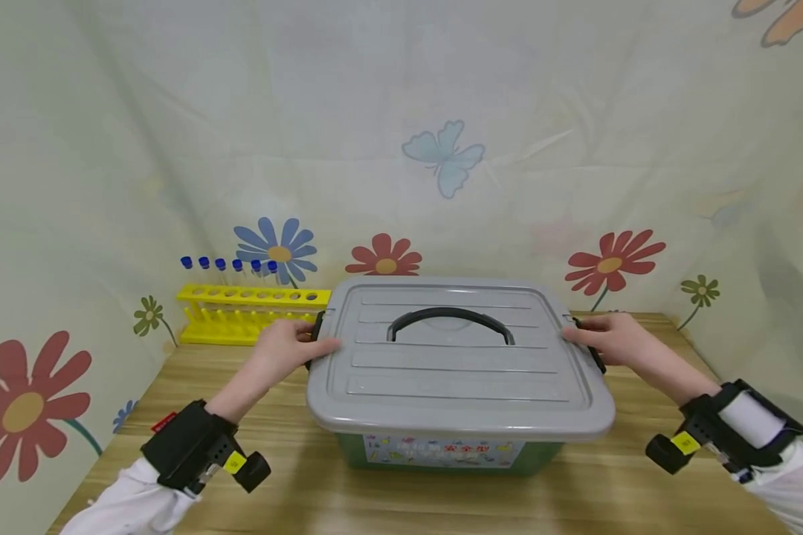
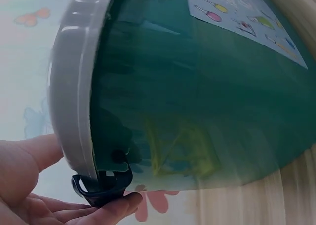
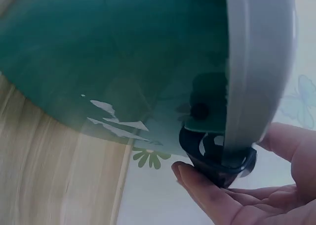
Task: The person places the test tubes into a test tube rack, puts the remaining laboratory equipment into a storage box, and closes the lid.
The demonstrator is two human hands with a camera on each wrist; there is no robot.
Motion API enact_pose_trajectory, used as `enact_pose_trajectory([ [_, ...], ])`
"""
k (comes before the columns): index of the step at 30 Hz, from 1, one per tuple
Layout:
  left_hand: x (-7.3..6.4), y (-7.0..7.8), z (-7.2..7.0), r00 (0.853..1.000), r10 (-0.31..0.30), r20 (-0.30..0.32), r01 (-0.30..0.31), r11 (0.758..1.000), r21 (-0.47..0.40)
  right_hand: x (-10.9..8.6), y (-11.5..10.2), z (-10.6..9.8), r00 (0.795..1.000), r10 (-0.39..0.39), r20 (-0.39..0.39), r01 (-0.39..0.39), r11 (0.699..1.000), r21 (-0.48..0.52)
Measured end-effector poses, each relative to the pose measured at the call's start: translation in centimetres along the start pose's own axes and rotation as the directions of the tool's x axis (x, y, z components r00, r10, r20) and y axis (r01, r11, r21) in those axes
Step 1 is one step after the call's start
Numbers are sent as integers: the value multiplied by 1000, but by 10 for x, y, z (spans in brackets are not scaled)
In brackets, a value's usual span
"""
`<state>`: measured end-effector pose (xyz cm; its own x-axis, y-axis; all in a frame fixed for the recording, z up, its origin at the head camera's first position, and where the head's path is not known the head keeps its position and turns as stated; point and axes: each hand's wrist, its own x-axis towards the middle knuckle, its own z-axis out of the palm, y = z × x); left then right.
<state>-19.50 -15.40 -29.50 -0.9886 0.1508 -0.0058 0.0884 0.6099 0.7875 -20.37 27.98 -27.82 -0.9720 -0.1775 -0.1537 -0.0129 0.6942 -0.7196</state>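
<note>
A storage box with a grey lid [image 1: 455,371] and a translucent green body [image 1: 351,449] stands on the table. On the lid is a black carrying handle [image 1: 450,315]. At the box's left end, my left hand [image 1: 282,348] pinches the black latch [image 2: 106,191], thumb over the lid's rim and fingers against the latch from outside. My right hand [image 1: 612,338] grips the matching right latch [image 3: 215,160] the same way. Both latches hook around the lid's edge in the wrist views. A yellow shape [image 2: 182,148] shows through the green wall.
Behind and left of the box stands a yellow test tube rack [image 1: 254,297], holding several tubes with blue caps [image 1: 204,262]. The wooden table [image 1: 268,446] meets a flower-printed cloth [image 1: 348,111] at the back and sides. A printed label [image 1: 442,451] faces front.
</note>
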Motion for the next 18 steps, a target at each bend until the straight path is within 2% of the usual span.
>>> enact_pose_trajectory([
  [2, -1, 2, 1, 1000, 4, -7, -4, 999, 50, -1, -1, 2, 1000, -8, -6, 8, 1000, -17],
  [6, -1, 5, 5, 1000, -21, -3, 21, 997, 75, -3, -1, 5, 1000, -26, -12, 26, 999, -32],
  [10, -3, 10, 9, 998, -61, -9, 61, 994, 93, -4, -4, 7, 998, -59, -25, 56, 993, -107],
  [15, -2, 20, 13, 999, 6, -51, 7, 971, 237, -5, -14, 12, 989, -129, -66, 102, 944, -315],
  [18, -2, 26, 14, 997, 35, -68, -11, 944, 330, -6, -20, 14, 988, -135, -71, 101, 928, -358],
])
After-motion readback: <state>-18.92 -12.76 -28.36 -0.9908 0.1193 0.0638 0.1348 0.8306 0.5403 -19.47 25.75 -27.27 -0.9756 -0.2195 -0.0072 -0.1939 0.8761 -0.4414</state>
